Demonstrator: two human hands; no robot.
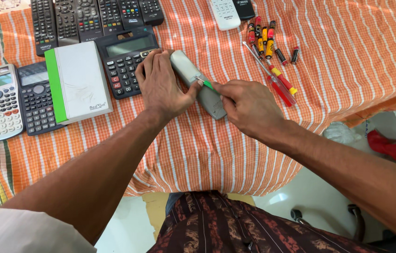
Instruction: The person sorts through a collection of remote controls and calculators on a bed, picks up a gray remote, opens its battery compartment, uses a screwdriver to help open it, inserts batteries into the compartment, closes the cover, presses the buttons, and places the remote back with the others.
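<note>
Surface: table covered with an orange cloth (338, 61) with thin white stripes; the near edge hangs over toward the person.
Thing in hand: grey remote control (197, 83), lying back-side up on the cloth near the middle of the table, angled from upper left to lower right.
Left hand (163, 84): laid over the upper end of the grey remote control, palm down, fingers closed along its left edge, thumb pressing its side; it pins the remote to the cloth.
Right hand (247, 105): fingers pinched together on a small green-tipped tool (207, 84), whose tip touches the back of the remote about halfway along.
Just right of the hands: red-handled screwdriver (280, 83) lying flat, its thin shaft pointing up-left.
Beyond the screwdriver: cluster of small batteries (263, 35), red, yellow and black, loose on the cloth.
Left of the left hand: dark desk calculator (125, 58), touching the knuckles or just beside them; cannot tell which.
Further left: white box with a green stripe (78, 82), then two scientific calculators (17, 100) side by side.
Far edge: row of black remotes (90, 18); a white remote (224, 13) stands apart to the right.
</note>
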